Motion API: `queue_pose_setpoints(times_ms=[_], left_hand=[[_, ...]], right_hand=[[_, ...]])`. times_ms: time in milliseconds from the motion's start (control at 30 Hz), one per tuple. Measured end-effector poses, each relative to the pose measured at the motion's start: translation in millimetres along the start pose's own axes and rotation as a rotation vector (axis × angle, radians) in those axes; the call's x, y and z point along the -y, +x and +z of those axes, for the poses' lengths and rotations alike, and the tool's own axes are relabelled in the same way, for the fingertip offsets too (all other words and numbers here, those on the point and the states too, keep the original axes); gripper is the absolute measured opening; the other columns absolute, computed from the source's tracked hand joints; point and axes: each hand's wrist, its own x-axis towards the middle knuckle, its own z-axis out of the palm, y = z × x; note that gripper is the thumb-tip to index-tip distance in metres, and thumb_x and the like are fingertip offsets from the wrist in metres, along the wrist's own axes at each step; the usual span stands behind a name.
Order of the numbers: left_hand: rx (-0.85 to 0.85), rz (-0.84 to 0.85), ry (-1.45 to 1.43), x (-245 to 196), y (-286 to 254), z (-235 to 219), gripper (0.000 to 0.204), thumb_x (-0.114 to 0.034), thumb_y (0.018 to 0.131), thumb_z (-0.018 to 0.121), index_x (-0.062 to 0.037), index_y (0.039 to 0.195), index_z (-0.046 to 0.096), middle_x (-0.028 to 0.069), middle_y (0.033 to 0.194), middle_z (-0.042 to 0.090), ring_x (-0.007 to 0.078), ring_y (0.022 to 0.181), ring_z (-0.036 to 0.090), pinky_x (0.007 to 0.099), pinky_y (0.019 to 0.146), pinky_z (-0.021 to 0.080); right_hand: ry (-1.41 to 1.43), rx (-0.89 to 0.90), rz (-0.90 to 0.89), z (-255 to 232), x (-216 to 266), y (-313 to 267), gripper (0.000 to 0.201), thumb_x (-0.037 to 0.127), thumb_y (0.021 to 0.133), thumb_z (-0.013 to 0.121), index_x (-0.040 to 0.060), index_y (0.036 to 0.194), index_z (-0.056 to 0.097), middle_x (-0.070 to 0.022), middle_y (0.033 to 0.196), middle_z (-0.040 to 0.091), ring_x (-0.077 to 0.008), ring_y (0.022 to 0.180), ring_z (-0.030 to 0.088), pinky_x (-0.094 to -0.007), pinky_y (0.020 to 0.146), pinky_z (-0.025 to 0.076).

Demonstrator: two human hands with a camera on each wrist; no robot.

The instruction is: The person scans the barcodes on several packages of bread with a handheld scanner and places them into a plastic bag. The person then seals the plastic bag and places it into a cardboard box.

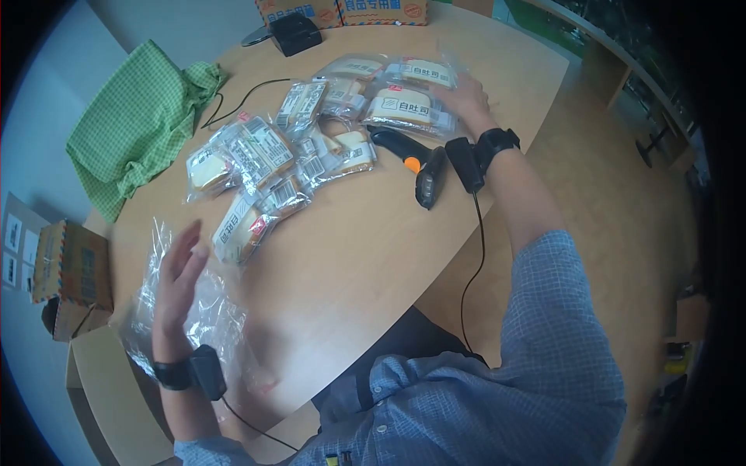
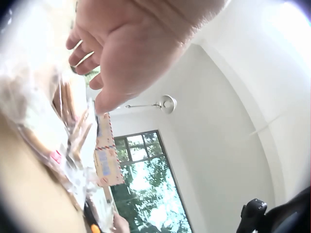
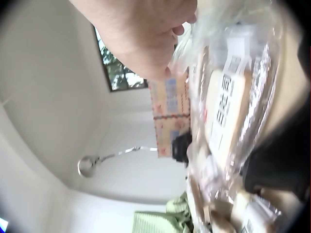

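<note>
Clear packs of sliced white bread lie in a loose heap on the table. At its far right end, my right hand [image 1: 466,102] is at the wrapper edge of a bread pack [image 1: 400,106]; another bread pack [image 1: 423,72] lies just behind. In the right wrist view, wrinkled film shows by the thumb [image 3: 163,70] and fingertips, and I cannot tell whether they pinch it. My left hand [image 1: 180,279] hovers with fingers extended, holding nothing, above a crumpled clear plastic bag [image 1: 214,311]. The nearest bread pack [image 1: 237,231] lies beyond it.
A black scanner [image 1: 412,159] with an orange trigger lies beside the heap, near my right wrist. Green checked cloth [image 1: 136,124] drapes over the left side. At the back are a black stand [image 1: 294,33] and cardboard boxes [image 1: 381,11]; an open carton [image 1: 116,388] stands lower left.
</note>
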Motion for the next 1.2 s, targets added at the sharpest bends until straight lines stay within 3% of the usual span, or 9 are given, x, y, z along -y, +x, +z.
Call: queue_pose_setpoints(times_ms=[100, 200, 367, 500, 633, 867, 1000, 1133, 1200], left_hand=[[0.005, 0.009, -0.061, -2, 13, 34, 0.047, -0.023, 0.086, 0.056, -0.0011, 0.126, 0.044, 0.0134, 0.125, 0.049, 0.0219, 0.118, 0.042, 0.0358, 0.1, 0.029], [-0.146, 0.126, 0.14, 14, 14, 48, 0.043, -0.022, 0.086, 0.056, -0.001, 0.122, 0.047, 0.0134, 0.121, 0.051, 0.0234, 0.118, 0.043, 0.0353, 0.099, 0.03], [-0.402, 0.166, 0.181, 74, 12, 33, 0.038, -0.016, 0.088, 0.053, -0.0003, 0.122, 0.047, 0.0131, 0.121, 0.05, 0.022, 0.118, 0.042, 0.0334, 0.1, 0.029], [-0.498, 0.041, -0.026, 98, 7, 41, 0.033, -0.016, 0.089, 0.051, -0.0002, 0.118, 0.051, 0.0106, 0.111, 0.054, 0.0181, 0.1, 0.052, 0.0295, 0.087, 0.039], [-0.564, -0.084, -0.395, 59, 1, 54, 0.027, -0.016, 0.091, 0.049, -0.0018, 0.114, 0.051, 0.006, 0.097, 0.055, 0.0108, 0.084, 0.054, 0.0227, 0.07, 0.045], [-0.565, -0.095, -0.672, 75, 0, 44, 0.023, -0.015, 0.09, 0.052, -0.0018, 0.109, 0.052, 0.0044, 0.097, 0.057, 0.0113, 0.086, 0.054, 0.0237, 0.071, 0.046], [-0.612, -0.067, -0.639, 87, 4, 42, 0.023, -0.015, 0.09, 0.052, 0.0001, 0.107, 0.054, 0.0046, 0.099, 0.057, 0.0099, 0.087, 0.053, 0.0222, 0.075, 0.044], [-0.571, -0.115, -0.605, 109, 6, 38, 0.026, -0.016, 0.09, 0.052, 0.0033, 0.108, 0.054, 0.0072, 0.101, 0.059, 0.0119, 0.091, 0.054, 0.0237, 0.079, 0.043], [-0.603, -0.029, -0.578, 109, 10, 41, 0.023, -0.017, 0.089, 0.054, -0.0004, 0.104, 0.058, -0.0008, 0.083, 0.058, 0.0037, 0.068, 0.049, 0.0157, 0.058, 0.039]], right_hand=[[-0.027, -0.055, 0.085, 6, -17, -3, 0.042, 0.033, 0.073, 0.061, 0.0042, 0.104, 0.062, -0.0195, 0.097, 0.061, -0.0313, 0.097, 0.058, -0.0374, 0.087, 0.044], [0.093, 0.206, 0.207, 11, -59, 37, 0.044, 0.032, 0.074, 0.061, 0.0013, 0.105, 0.059, -0.013, 0.089, 0.064, -0.0274, 0.089, 0.061, -0.0362, 0.074, 0.048], [0.988, 0.278, 0.289, -28, -28, 51, 0.021, 0.024, 0.086, 0.055, 0.0048, 0.092, 0.062, -0.001, 0.08, 0.061, -0.0104, 0.067, 0.055, -0.0253, 0.059, 0.045], [1.14, 0.384, -0.068, -48, 15, 107, 0.028, 0.033, 0.087, 0.055, 0.0074, 0.093, 0.062, 0.0008, 0.083, 0.061, -0.0098, 0.074, 0.054, -0.0247, 0.068, 0.044], [0.954, 0.323, -0.27, -96, 125, 52, 0.018, 0.018, 0.087, 0.05, 0.0033, 0.085, 0.061, -0.0051, 0.07, 0.058, -0.0146, 0.059, 0.055, -0.0279, 0.051, 0.043], [1.078, 0.562, -0.596, -72, 233, -26, 0.023, 0.021, 0.086, 0.051, 0.0, 0.086, 0.062, -0.0068, 0.074, 0.062, -0.0163, 0.066, 0.058, -0.0302, 0.058, 0.045], [0.674, 0.913, -0.767, -67, 244, -103, 0.038, 0.042, 0.088, 0.051, 0.0068, 0.096, 0.063, -0.0008, 0.087, 0.061, -0.0119, 0.08, 0.054, -0.0274, 0.077, 0.041], [0.697, 0.905, -0.811, -31, 239, -73, 0.047, 0.048, 0.087, 0.048, 0.0062, 0.104, 0.061, -0.0048, 0.098, 0.061, -0.0146, 0.089, 0.053, -0.0286, 0.081, 0.039], [0.535, 0.845, -0.653, -21, 222, -57, 0.045, 0.046, 0.085, 0.049, 0.0057, 0.102, 0.062, -0.0063, 0.098, 0.061, -0.0149, 0.089, 0.055, -0.0296, 0.078, 0.042]])
